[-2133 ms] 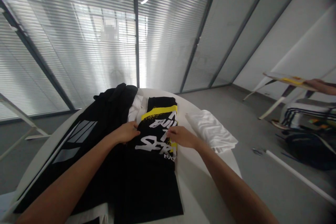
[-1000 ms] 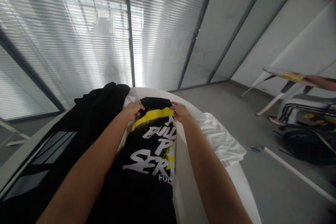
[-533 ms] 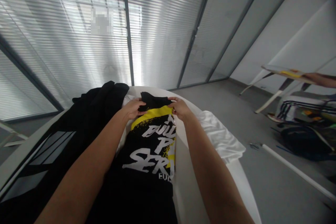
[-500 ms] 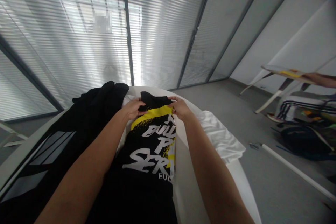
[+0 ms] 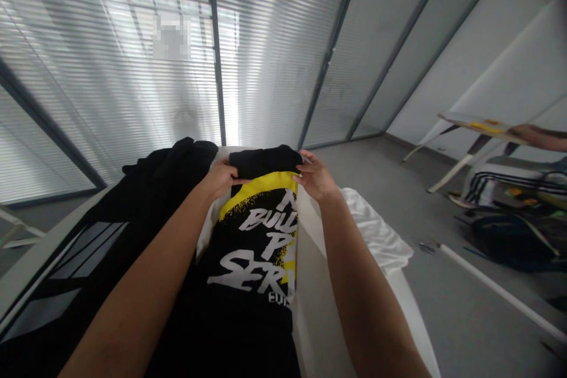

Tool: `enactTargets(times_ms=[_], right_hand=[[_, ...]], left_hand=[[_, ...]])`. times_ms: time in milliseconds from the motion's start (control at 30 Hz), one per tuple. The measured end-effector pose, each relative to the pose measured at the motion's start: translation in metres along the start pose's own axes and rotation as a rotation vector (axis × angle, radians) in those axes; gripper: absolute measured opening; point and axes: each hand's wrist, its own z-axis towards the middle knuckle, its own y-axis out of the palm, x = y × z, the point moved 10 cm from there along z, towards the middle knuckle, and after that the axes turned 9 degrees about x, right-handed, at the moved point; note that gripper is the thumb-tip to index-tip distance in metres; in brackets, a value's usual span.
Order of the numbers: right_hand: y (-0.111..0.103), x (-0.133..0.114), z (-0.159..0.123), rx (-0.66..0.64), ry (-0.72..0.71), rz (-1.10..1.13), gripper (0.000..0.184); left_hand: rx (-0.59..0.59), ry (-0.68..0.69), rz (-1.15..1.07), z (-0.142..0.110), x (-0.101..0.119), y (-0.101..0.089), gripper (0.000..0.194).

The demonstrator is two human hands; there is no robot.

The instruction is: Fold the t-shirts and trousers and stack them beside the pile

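Note:
A black T-shirt (image 5: 252,236) with white lettering and a yellow band lies folded lengthwise in front of me, its near end running out of the bottom of the view. At its far end, a black flap of the shirt is raised in a rounded fold. My left hand (image 5: 221,180) is closed on the left edge of that end, thumb and fingers pinching the cloth. On the opposite edge my right hand (image 5: 318,178) grips the same end, fingers bent round the corner. Part of the lettering on the right is hidden by the fold.
Under the shirt is a white round table (image 5: 310,307). Dark clothing (image 5: 146,218) is heaped on the left, and a white cloth (image 5: 376,236) lies on the right. Beyond stand glass partitions with blinds (image 5: 274,59). Far right, a person's hand (image 5: 531,134) rests at another table (image 5: 469,121).
The black far end of the T-shirt has been lifted and spread wider. My right hand has shifted right and slightly away; my left hand has moved a little.

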Motion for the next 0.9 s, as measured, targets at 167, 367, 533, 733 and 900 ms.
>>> enactTargets(times_ms=[167,367,533,733,900], right_hand=[[0.005,-0.004,-0.001,-0.047,-0.070,0.057,0.052],[0.009,0.011,-0.001,-0.035,-0.049,-0.074,0.049],[0.015,0.015,-0.002,-0.121,-0.084,-0.056,0.044],[0.016,0.016,-0.003,-0.178,-0.108,-0.047,0.038],[0.006,0.017,-0.002,-0.123,-0.023,-0.087,0.034]], left_hand=[[-0.048,0.072,0.003,-0.004,0.020,0.003,0.046],[0.015,0.009,0.045,0.005,0.001,-0.008,0.043],[-0.126,0.022,0.151,0.004,-0.012,-0.003,0.049],[-0.195,0.008,0.086,0.001,-0.014,-0.006,0.028],[-0.301,0.002,0.070,-0.003,-0.010,-0.001,0.030]])
